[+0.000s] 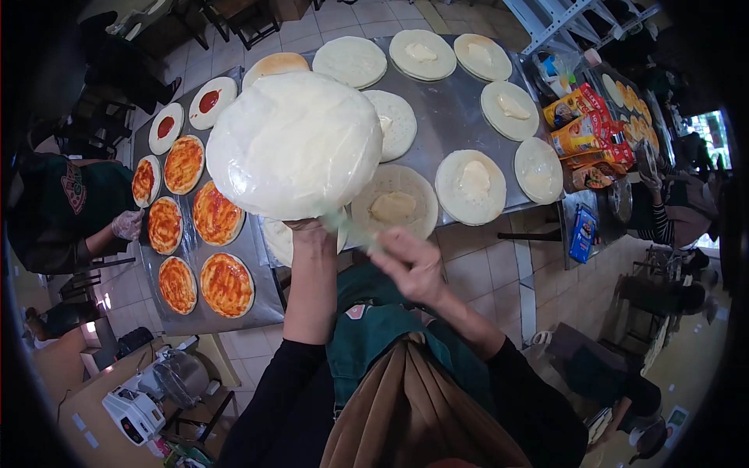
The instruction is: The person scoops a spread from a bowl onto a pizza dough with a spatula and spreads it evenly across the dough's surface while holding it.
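My left hand [308, 226] is mostly hidden under a large round dough base [292, 144] with a glossy white coating, raised above the metal table. Just right of its lower edge, my right hand [409, 265] is closed around the handle of a pale green spatula [347, 228], blurred by motion. Its far end lies near the rim of the raised base. Behind the spatula, a round base with a beige patch [394, 204] rests on the table, and another base with a cream dollop [470, 187] lies to its right.
More dough rounds line the metal table [445, 101]. Sauced bases [183, 164] stand at the left, beside a co-worker's gloved hand [127, 225]. Red and yellow pouches [585, 132] are at the right edge. A mixer [160, 394] stands at the lower left.
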### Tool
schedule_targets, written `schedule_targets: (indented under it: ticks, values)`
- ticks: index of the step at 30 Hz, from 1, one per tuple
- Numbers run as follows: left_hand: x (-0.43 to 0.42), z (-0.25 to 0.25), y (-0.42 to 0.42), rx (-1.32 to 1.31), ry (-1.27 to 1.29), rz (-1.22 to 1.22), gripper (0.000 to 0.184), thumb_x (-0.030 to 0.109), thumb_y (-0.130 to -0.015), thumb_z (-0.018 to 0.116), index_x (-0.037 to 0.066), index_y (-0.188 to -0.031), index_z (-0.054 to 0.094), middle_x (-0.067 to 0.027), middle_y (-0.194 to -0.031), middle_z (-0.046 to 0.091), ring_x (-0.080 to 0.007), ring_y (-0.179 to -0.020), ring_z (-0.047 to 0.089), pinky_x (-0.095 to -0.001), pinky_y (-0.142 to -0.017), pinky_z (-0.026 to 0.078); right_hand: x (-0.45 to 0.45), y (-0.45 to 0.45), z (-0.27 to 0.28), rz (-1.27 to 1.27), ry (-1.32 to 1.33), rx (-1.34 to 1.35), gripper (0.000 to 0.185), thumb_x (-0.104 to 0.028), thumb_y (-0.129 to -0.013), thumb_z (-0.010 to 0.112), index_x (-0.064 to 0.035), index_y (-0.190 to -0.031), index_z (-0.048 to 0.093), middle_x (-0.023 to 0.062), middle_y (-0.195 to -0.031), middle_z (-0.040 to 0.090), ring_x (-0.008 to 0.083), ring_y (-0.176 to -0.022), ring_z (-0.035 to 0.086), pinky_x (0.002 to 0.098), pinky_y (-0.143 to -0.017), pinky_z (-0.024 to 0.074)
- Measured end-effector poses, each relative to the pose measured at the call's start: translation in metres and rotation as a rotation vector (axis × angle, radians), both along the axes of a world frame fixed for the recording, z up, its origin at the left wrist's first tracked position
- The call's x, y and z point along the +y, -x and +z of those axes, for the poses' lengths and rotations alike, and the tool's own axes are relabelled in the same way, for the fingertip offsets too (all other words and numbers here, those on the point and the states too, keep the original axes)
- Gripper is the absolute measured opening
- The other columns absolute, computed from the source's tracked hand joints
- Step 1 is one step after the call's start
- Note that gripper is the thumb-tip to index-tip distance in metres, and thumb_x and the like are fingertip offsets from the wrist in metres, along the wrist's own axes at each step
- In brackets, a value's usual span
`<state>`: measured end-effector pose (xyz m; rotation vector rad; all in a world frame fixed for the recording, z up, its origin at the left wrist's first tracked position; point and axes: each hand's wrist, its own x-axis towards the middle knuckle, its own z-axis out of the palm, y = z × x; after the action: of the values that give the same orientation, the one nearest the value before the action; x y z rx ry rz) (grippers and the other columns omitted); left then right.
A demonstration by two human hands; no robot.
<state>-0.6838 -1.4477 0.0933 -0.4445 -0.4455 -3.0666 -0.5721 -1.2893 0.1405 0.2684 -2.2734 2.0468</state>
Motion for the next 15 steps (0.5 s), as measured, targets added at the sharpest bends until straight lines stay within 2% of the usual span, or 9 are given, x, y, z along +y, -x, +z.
schedule_targets:
  ticks: [1,2,3,6,7,12,14,15]
  values:
    - [0.002,0.001,0.000,-0.011,0.014,0.004,0.076,0.047,-0.073,0.073,0.011,-0.135,0.045,-0.0101,-0.135,0.050,-0.0311,-0.124,0.049,-0.0530,-0.105,0.039,0.009,0.005,0.001,-0.058,0.003,-0.060,0.023,-0.007,-0.086,0.065,0.0003,-0.109,0.065,0.0038,-0.081,0.060,0.0092,-0.066,0.055,0.0209,-0.059,0.0437]
    - [0.005,0.002,0.001,-0.022,0.026,0.011,0.076,0.047,-0.073,0.073,0.011,-0.135,0.045,-0.0101,-0.135,0.050,-0.0311,-0.124,0.049,-0.0530,-0.105,0.039,0.022,0.011,-0.003,-0.072,0.235,-0.257,0.019,-0.012,-0.088,0.064,0.0006,-0.103,0.066,0.0012,-0.076,0.058,0.0039,-0.056,0.047,0.0183,-0.050,0.0372]
    - [0.008,0.003,0.001,-0.031,0.039,0.020,0.076,0.047,-0.073,0.072,0.011,-0.135,0.045,-0.0101,-0.135,0.050,-0.0311,-0.124,0.048,-0.0530,-0.105,0.039,0.041,0.021,-0.015,-0.021,0.359,-0.306,0.024,-0.012,-0.092,0.059,-0.0035,-0.114,0.063,0.0006,-0.079,0.058,0.0013,-0.051,0.041,0.0178,-0.044,0.0308]
    - [0.017,0.005,0.007,-0.051,0.078,0.054,0.076,0.048,-0.074,0.072,0.011,-0.135,0.045,-0.0101,-0.136,0.049,-0.0312,-0.124,0.048,-0.0529,-0.105,0.039,0.071,0.039,-0.028,-0.010,0.715,-0.407,0.033,-0.011,-0.094,0.054,-0.0058,-0.127,0.055,0.0015,-0.084,0.059,0.0015,-0.047,0.038,0.0172,-0.041,0.0291]
    - [0.021,0.005,0.010,-0.062,0.116,0.075,0.076,0.049,-0.075,0.070,0.012,-0.136,0.044,-0.0101,-0.136,0.049,-0.0313,-0.125,0.047,-0.0530,-0.105,0.038,0.078,0.039,-0.038,0.037,0.817,-0.446,0.040,-0.010,-0.096,0.052,-0.0068,-0.135,0.047,0.0020,-0.087,0.059,0.0019,-0.046,0.036,0.0167,-0.041,0.0288]
    - [0.043,0.003,0.026,-0.024,0.210,0.113,0.076,0.054,-0.078,0.065,0.013,-0.137,0.042,-0.0101,-0.139,0.045,-0.0316,-0.128,0.043,-0.0527,-0.107,0.035,0.098,0.030,-0.055,0.050,0.609,-0.571,0.039,-0.011,-0.095,0.053,-0.0046,-0.133,0.049,0.0013,-0.084,0.058,0.0008,-0.046,0.036,0.0153,-0.041,0.0287]
    - [0.063,0.006,0.035,0.039,-0.045,-0.019,0.072,0.051,-0.077,0.067,0.012,-0.134,0.045,-0.0092,-0.135,0.049,-0.0299,-0.125,0.046,-0.0503,-0.106,0.037,0.102,0.029,-0.055,0.060,0.557,-0.570,0.038,-0.011,-0.095,0.053,-0.0042,-0.132,0.050,0.0008,-0.084,0.058,0.0003,-0.046,0.036,0.0152,-0.041,0.0290]
    - [0.074,0.008,0.039,0.069,-0.174,-0.084,0.071,0.049,-0.077,0.068,0.011,-0.133,0.047,-0.0088,-0.133,0.051,-0.0290,-0.124,0.048,-0.0492,-0.105,0.038,0.104,0.029,-0.053,0.068,0.524,-0.573,0.039,-0.006,-0.095,0.052,-0.0003,-0.133,0.047,0.0026,-0.083,0.059,0.0014,-0.045,0.037,0.0164,-0.041,0.0302]
